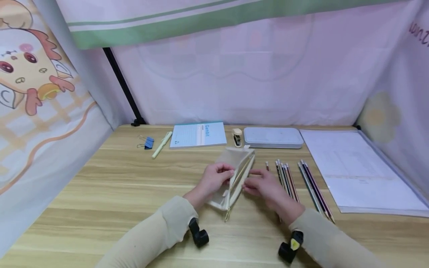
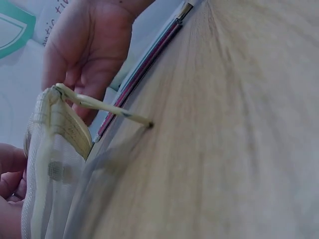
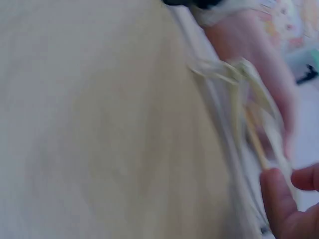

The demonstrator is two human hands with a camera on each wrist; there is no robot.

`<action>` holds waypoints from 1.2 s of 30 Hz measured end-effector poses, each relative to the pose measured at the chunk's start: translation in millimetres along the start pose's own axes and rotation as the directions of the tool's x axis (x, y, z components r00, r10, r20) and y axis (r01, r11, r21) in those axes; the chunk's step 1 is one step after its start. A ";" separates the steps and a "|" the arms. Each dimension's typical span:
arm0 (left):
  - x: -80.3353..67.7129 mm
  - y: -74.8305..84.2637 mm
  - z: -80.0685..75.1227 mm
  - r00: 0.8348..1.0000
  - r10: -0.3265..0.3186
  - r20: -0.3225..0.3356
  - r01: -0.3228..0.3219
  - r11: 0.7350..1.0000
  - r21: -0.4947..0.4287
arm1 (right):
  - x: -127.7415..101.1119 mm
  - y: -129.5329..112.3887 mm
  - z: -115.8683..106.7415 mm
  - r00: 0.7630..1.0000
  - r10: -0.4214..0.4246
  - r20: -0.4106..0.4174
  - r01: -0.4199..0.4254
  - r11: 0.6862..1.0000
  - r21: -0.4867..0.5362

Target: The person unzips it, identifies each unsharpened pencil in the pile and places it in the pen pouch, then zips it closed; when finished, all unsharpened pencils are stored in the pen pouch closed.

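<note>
A pale, see-through zip pencil case [image 1: 234, 175] lies on the table between my hands, its mouth parted and a zip pull hanging off the near end. My left hand [image 1: 214, 180] pinches its left edge; in the left wrist view the left fingers [image 2: 11, 174] show beside the mesh wall. My right hand [image 1: 266, 188] holds the right edge with thumb and bent fingers. In the right wrist view, the right thumb [image 3: 276, 194] overlaps the mouth, where a thin orange-brown strip shows inside. Several pencils [image 1: 286, 178] lie beside and partly behind the right hand.
More pencils [image 1: 316, 190] lie farther right, next to white paper sheets [image 1: 368, 171]. Along the back stand a grey-white flat case [image 1: 273, 137], a small stapler [image 1: 237, 137], a blue notebook [image 1: 197, 134], a pale green pen [image 1: 162, 145] and blue binder clips [image 1: 149, 143].
</note>
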State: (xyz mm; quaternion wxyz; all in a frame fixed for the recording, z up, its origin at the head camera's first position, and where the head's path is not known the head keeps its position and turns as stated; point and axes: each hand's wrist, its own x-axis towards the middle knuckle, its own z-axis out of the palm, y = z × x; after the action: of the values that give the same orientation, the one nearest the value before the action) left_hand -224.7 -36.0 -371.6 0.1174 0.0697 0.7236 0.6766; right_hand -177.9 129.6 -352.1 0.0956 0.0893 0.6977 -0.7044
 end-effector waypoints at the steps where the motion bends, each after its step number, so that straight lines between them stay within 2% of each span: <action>1: -0.2 0.0 -0.1 1.000 -0.001 -0.002 0.001 1.000 0.004 | -1.6 -2.6 -8.8 1.000 -0.007 0.021 0.008 1.000 -0.025; 3: -0.8 0.9 -0.6 1.000 -0.001 -0.009 0.001 1.000 0.008 | -5.4 -7.8 -28.1 0.997 -0.036 0.064 0.042 0.995 -0.091; 6: -1.7 2.8 -1.8 1.000 0.005 -0.019 -0.005 1.000 0.022 | -9.4 -13.6 -57.8 0.992 -0.079 0.095 0.098 0.971 -0.216; 9: -2.6 5.0 -3.1 1.000 0.008 -0.026 -0.007 0.999 0.038 | -11.9 -14.9 -83.0 0.990 -0.119 0.072 0.138 0.910 -0.392; 11: -2.8 5.9 -3.9 1.000 0.011 -0.027 -0.009 0.998 0.055 | -13.3 -13.7 -95.5 0.991 -0.126 0.041 0.130 0.861 -0.492; 13: -3.0 6.9 -4.6 1.000 0.014 -0.027 -0.013 0.998 0.068 | -14.7 -12.1 -105.4 0.992 -0.124 0.016 0.109 0.799 -0.592; 15: -2.9 7.7 -5.1 0.999 0.031 -0.028 -0.028 0.995 0.091 | -15.7 -10.1 -112.1 0.995 -0.103 -0.008 0.073 0.753 -0.654; 18: -3.2 9.2 -5.5 0.998 0.049 -0.031 -0.045 0.993 0.111 | -16.2 -7.2 -117.9 0.996 -0.085 -0.020 0.047 0.718 -0.694; 30: -6.8 11.1 -6.5 0.991 0.122 -0.047 -0.113 0.980 0.163 | -11.0 -1.2 -117.7 0.995 -0.098 -0.007 0.065 0.707 -0.705; 36: -7.2 11.0 -6.6 0.992 0.118 -0.041 -0.109 0.978 0.180 | -8.7 0.0 -115.6 0.988 -0.148 0.039 0.132 0.689 -0.713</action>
State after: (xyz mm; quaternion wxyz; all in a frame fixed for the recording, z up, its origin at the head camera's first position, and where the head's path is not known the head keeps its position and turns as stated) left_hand -220.2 -43.4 -359.7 0.0534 0.1036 0.7787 0.6164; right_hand -170.3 245.2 -351.1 0.0615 -0.0005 0.9214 -0.3837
